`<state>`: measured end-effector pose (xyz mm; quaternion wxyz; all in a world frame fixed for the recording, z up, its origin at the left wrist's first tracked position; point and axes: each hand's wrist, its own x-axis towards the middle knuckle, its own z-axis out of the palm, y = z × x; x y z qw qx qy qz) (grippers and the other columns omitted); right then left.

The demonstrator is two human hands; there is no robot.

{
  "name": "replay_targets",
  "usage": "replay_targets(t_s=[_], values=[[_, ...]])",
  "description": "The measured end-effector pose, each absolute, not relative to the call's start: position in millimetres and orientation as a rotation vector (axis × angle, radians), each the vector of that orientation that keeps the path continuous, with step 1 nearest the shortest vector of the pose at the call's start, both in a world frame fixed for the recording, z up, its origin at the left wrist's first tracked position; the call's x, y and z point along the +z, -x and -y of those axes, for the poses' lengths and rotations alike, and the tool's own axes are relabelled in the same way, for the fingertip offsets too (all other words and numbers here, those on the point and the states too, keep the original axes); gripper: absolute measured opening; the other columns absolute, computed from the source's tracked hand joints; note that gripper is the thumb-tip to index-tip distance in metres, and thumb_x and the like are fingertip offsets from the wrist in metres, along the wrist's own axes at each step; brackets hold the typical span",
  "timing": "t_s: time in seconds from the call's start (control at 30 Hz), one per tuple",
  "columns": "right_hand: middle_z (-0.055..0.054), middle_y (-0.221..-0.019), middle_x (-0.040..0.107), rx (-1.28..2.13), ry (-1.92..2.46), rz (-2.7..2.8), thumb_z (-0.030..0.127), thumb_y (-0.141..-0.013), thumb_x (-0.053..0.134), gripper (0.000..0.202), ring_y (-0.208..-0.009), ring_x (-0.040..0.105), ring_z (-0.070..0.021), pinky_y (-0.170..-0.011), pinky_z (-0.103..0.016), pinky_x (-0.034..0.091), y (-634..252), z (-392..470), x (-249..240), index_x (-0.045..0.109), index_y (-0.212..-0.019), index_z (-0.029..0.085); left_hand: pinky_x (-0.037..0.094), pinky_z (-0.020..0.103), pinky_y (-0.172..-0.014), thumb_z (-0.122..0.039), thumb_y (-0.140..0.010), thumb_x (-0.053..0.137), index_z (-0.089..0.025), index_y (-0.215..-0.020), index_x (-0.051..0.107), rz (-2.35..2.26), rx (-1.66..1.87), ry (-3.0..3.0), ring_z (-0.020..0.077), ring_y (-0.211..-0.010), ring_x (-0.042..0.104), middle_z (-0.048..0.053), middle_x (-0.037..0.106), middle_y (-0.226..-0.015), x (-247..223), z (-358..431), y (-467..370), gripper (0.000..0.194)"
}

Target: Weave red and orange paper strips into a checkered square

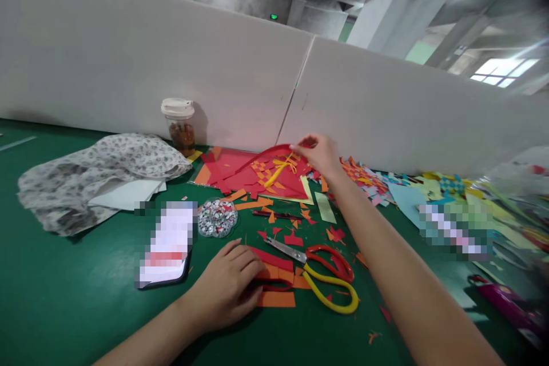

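Note:
My right hand (319, 154) is raised near the white partition, thumb and finger pinched on a long red strip (261, 153) that arches down to the left. A yellow tassel (278, 173) with thin cords lies or hangs just below those fingertips; I cannot tell if they touch it. My left hand (234, 281) rests on the table, its fingers curled over the edge of red and orange paper pieces (277, 299). A dark red looped strip (277, 285) comes out between its thumb and fingers. Scissors (302, 257) with one red and one yellow handle lie just right of the paper.
A phone (169, 246), a clear case of googly eyes (218, 217), a patterned cloth (107, 166) and a lidded cup (180, 126) are to the left. Red sheets (240, 168) and a dark pen (277, 214) lie ahead. Coloured paper (407, 206) and a purple tool (506, 303) are rightward.

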<state>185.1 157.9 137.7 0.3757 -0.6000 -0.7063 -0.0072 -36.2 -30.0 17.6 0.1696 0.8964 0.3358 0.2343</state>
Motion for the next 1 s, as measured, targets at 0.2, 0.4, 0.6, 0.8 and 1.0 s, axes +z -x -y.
replay_targets(t_s=[0.2, 0.4, 0.6, 0.8, 1.0], values=[[-0.003, -0.049, 0.064, 0.092, 1.733, 1.806, 0.037, -0.058, 0.072, 0.021, -0.053, 0.058, -0.0175, -0.054, -0.026, 0.039, -208, -154, 69, 0.068, -0.052, 0.017, 0.032, 0.045, -0.099, -0.022, -0.081, 0.049, -0.022, -0.102, 0.055, -0.955, 0.683, -2.56, 0.0216, -0.095, 0.055, 0.004, 0.062, -0.094, 16, 29, 36, 0.021], [-0.008, -0.072, 0.071, 0.007, 1.749, 1.602, 0.031, -0.071, 0.058, 0.021, -0.073, 0.063, -0.0232, -0.071, -0.033, 0.045, -227, -151, 72, 0.071, -0.069, 0.015, 0.03, 0.046, -0.1, -0.022, -0.082, 0.048, -0.022, -0.102, 0.055, -0.968, 0.673, -2.558, 0.0212, -0.096, 0.055, 0.004, 0.062, -0.095, 17, 29, 36, 0.021], [-0.012, -0.091, 0.069, 0.013, 1.561, 1.485, 0.02, -0.072, 0.053, 0.022, -0.082, 0.064, -0.0206, -0.08, -0.034, 0.047, -216, -149, 89, 0.069, -0.086, 0.012, 0.029, 0.047, -0.1, -0.023, -0.082, 0.048, -0.022, -0.102, 0.056, -0.996, 0.676, -2.546, 0.0218, -0.097, 0.054, 0.005, 0.062, -0.098, 18, 29, 37, 0.021], [-0.008, -0.081, 0.069, 0.225, 1.388, 1.585, 0.012, -0.065, 0.058, 0.016, -0.071, 0.066, -0.017, -0.068, -0.03, 0.053, -198, -141, 83, 0.065, -0.08, 0.013, 0.028, 0.047, -0.1, -0.02, -0.082, 0.048, -0.022, -0.102, 0.056, -1.001, 0.673, -2.533, 0.0211, -0.096, 0.054, 0.004, 0.063, -0.098, 18, 29, 36, 0.021], [-0.005, -0.083, 0.069, 0.352, 1.255, 1.754, 0.017, -0.072, 0.058, 0.011, -0.076, 0.066, -0.0154, -0.071, -0.028, 0.054, -178, -102, 80, 0.06, -0.083, 0.016, 0.04, 0.041, -0.088, -0.021, -0.084, 0.047, -0.022, -0.1, 0.057, -1.0, 0.776, -2.426, 0.0214, -0.092, 0.054, 0.004, 0.062, -0.098, 18, 28, 37, 0.019]])
